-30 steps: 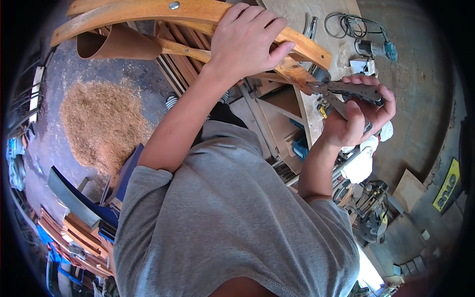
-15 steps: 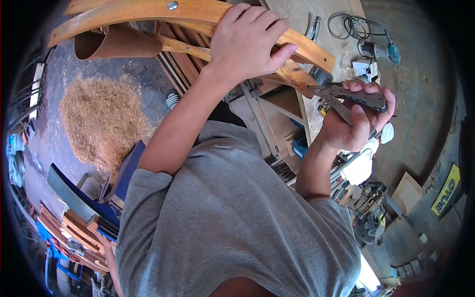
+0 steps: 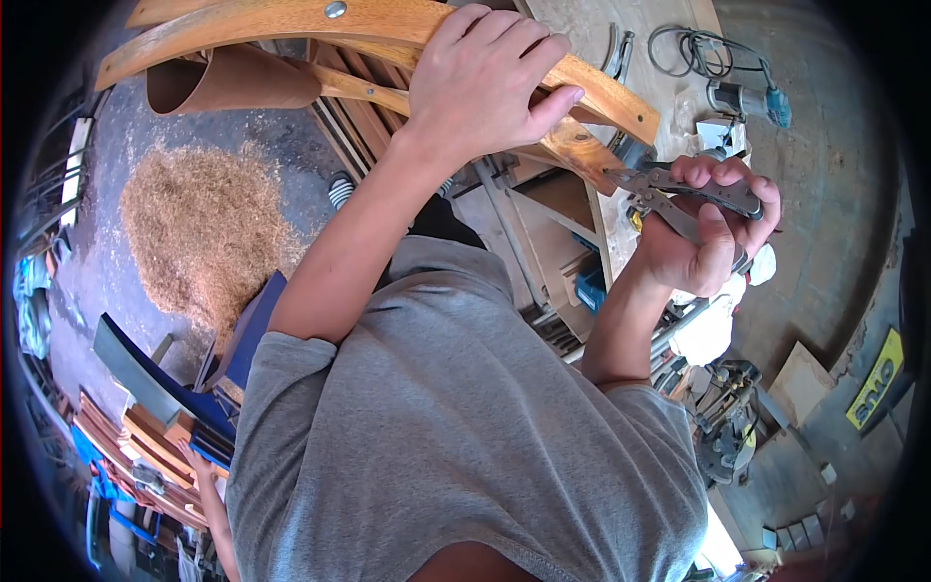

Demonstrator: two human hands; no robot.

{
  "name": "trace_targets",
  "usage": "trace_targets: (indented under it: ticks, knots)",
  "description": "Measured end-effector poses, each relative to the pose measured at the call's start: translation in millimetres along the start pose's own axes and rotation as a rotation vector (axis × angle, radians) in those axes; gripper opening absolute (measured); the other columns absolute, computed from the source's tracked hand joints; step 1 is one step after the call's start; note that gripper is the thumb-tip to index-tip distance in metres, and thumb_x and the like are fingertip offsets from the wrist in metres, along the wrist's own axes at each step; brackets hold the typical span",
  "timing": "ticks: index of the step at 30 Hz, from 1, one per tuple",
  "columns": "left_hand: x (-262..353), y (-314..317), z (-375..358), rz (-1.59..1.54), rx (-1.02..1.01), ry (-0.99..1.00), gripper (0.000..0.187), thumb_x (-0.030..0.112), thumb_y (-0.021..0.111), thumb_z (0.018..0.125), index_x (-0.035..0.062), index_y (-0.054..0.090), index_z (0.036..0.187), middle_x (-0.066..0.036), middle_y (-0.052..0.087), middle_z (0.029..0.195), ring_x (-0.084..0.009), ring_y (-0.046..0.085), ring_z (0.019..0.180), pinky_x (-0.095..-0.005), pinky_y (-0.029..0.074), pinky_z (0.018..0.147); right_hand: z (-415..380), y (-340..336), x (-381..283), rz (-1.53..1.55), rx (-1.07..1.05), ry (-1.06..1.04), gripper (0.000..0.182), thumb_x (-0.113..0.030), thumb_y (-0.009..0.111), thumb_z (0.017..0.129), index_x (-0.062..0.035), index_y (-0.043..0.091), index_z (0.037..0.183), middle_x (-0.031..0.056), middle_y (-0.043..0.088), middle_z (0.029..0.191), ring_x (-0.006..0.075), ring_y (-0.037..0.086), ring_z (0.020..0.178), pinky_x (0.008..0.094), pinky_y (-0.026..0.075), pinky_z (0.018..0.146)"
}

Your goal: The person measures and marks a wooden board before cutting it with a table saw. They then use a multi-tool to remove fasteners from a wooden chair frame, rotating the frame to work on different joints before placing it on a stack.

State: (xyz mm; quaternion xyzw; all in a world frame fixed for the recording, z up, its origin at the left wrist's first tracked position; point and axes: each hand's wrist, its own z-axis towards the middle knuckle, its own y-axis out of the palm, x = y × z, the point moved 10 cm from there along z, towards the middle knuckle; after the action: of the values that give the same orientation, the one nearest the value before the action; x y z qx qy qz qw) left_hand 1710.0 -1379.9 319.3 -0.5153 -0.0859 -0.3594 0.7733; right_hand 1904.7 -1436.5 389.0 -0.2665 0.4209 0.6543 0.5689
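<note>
My left hand is wrapped over a curved, varnished wooden piece that has a round metal bolt head in it. My right hand, palm up, grips multi-tool pliers by their spread handles. The plier jaws meet the end of a second wooden slat just below the curved piece. A brown curved sheet like leather hangs under the wood on the left.
A workbench behind carries a corded power tool and a metal clamp. Sawdust is heaped on the floor at left. Another person's arm reaches toward stacked wood at lower left. A yellow sign is far right.
My right hand and the pliers have shifted very slightly right; the jaws stay at the slat's end. My left hand keeps its hold. The other person's arm has moved a little.
</note>
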Motion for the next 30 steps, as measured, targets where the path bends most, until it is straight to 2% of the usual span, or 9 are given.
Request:
trace_targets:
  ticks: [9,11,16,19,20,23,26,29,30]
  knots:
    - [-0.7,6.3,0.7,-0.046,-0.058,-0.004,0.037,0.044,0.058,0.093,0.0101,0.069,0.105,-0.006,0.069,0.093,-0.0203,0.065,0.086,-0.0339,0.054,0.071,3.9,-6.0,-0.5,0.064,-0.060,0.015,0.051,0.004,0.049,0.070,-0.0033,0.049,0.121,0.0182,0.056,0.101,0.0280,0.057,0.087,0.0452,0.049,0.076]
    - [0.6,1.5,-2.3,-0.027,0.029,0.011,0.040,0.045,0.058,0.093,0.0093,0.069,0.108,-0.008,0.070,0.098,-0.0222,0.066,0.091,-0.0360,0.054,0.074,5.8,-8.0,0.5,0.120,-0.080,0.026,0.051,0.002,0.049,0.072,-0.0030,0.049,0.123,0.0187,0.057,0.103,0.0285,0.058,0.087,0.0463,0.050,0.077]
    - [-6.5,4.0,-7.1,0.040,-0.048,-0.076,0.046,0.047,0.058,0.092,0.0078,0.069,0.113,-0.012,0.069,0.107,-0.0276,0.066,0.097,-0.0409,0.054,0.079,11.6,-12.1,-25.8,0.137,-0.131,-0.048,0.055,-0.006,0.050,0.077,-0.0062,0.050,0.132,0.0197,0.060,0.117,0.0328,0.060,0.095,0.0503,0.050,0.083]
    - [-2.2,2.1,-5.7,0.039,0.028,-0.029,0.045,0.047,0.060,0.090,0.0086,0.070,0.112,-0.012,0.069,0.105,-0.0301,0.066,0.095,-0.0431,0.053,0.079,13.4,-27.7,-42.3,0.155,-0.012,-0.054,0.056,-0.008,0.051,0.077,-0.0074,0.052,0.133,0.0195,0.060,0.121,0.0340,0.059,0.101,0.0526,0.047,0.089]
    - [2.7,-2.8,-4.5,0.040,0.079,0.005,0.045,0.047,0.060,0.090,0.0089,0.070,0.112,-0.012,0.069,0.103,-0.0308,0.066,0.095,-0.0437,0.053,0.079,15.4,-33.1,-43.2,0.205,-0.002,-0.021,0.058,-0.013,0.054,0.076,-0.0068,0.053,0.134,0.0219,0.059,0.124,0.0375,0.057,0.109,0.0557,0.043,0.097]
    - [-4.7,11.6,1.3,-0.056,-0.177,-0.133,0.044,0.047,0.060,0.090,0.0099,0.071,0.111,-0.011,0.070,0.104,-0.0317,0.066,0.094,-0.0451,0.052,0.082,14.6,-50.7,-37.1,0.169,0.254,0.065,0.060,-0.019,0.057,0.075,-0.0061,0.054,0.133,0.0253,0.056,0.127,0.0415,0.054,0.116,0.0576,0.040,0.102]
    - [2.8,-0.6,4.6,-0.002,-0.079,-0.078,0.047,0.051,0.063,0.087,0.0102,0.072,0.109,-0.011,0.072,0.104,-0.0293,0.068,0.095,-0.0435,0.052,0.082,5.0,-76.5,-23.6,0.166,0.386,0.138,0.064,-0.024,0.057,0.074,-0.0063,0.053,0.135,0.0287,0.052,0.134,0.0425,0.053,0.118,0.0576,0.039,0.105]
    - [25.9,-19.0,-2.9,0.261,0.159,0.107,0.048,0.055,0.075,0.072,0.0171,0.073,0.102,0.002,0.069,0.096,-0.0178,0.063,0.092,-0.0361,0.042,0.092,-6.3,-93.5,-19.0,0.090,0.451,0.182,0.065,-0.026,0.055,0.075,-0.0084,0.052,0.138,0.0287,0.049,0.137,0.0396,0.054,0.117,0.0564,0.042,0.102]
    - [23.6,-16.8,-5.0,0.262,0.164,0.098,0.050,0.057,0.075,0.071,0.0171,0.073,0.102,0.002,0.069,0.096,-0.0180,0.063,0.092,-0.0362,0.042,0.092,-8.9,-96.0,-19.2,0.065,0.466,0.185,0.066,-0.026,0.054,0.075,-0.0086,0.052,0.138,0.0286,0.049,0.137,0.0391,0.054,0.117,0.0562,0.043,0.102]
